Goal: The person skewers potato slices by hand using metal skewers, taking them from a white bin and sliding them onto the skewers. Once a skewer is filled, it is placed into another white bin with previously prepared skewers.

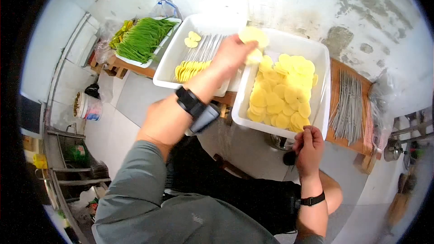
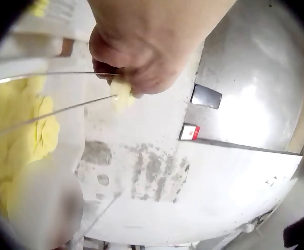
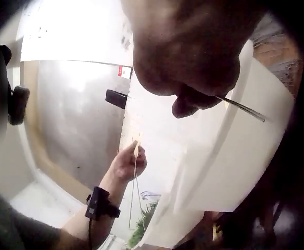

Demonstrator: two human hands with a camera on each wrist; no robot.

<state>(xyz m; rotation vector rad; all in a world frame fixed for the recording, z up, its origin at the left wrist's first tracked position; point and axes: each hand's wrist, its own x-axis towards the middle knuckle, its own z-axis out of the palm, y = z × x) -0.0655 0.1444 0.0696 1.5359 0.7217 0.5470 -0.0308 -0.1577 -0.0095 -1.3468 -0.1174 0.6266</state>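
My left hand (image 1: pixel 230 56) is raised between the two white tubs and pinches thin yellow slices, perhaps potato (image 1: pixel 254 36). In the left wrist view, two thin metal skewers (image 2: pixel 63 111) run from the slice (image 2: pixel 122 94) at its fingertips. My right hand (image 1: pixel 309 147), at the near right corner of the right tub (image 1: pixel 323 58), pinches a metal skewer (image 3: pixel 245 110) that sticks out past its fingers. Many loose yellow slices (image 1: pixel 282 92) fill that tub. In the left tub (image 1: pixel 165 65) lies a row of skewered slices (image 1: pixel 192 71).
Left of the tubs, a white tray holds green stalks (image 1: pixel 151 38). A bundle of bare metal skewers (image 1: pixel 347 108) lies on the wooden board to the right, beside a clear plastic bag (image 1: pixel 382 104). A stained white wall (image 1: pixel 294 0) rises behind. A bucket (image 1: pixel 88 106) stands at left.
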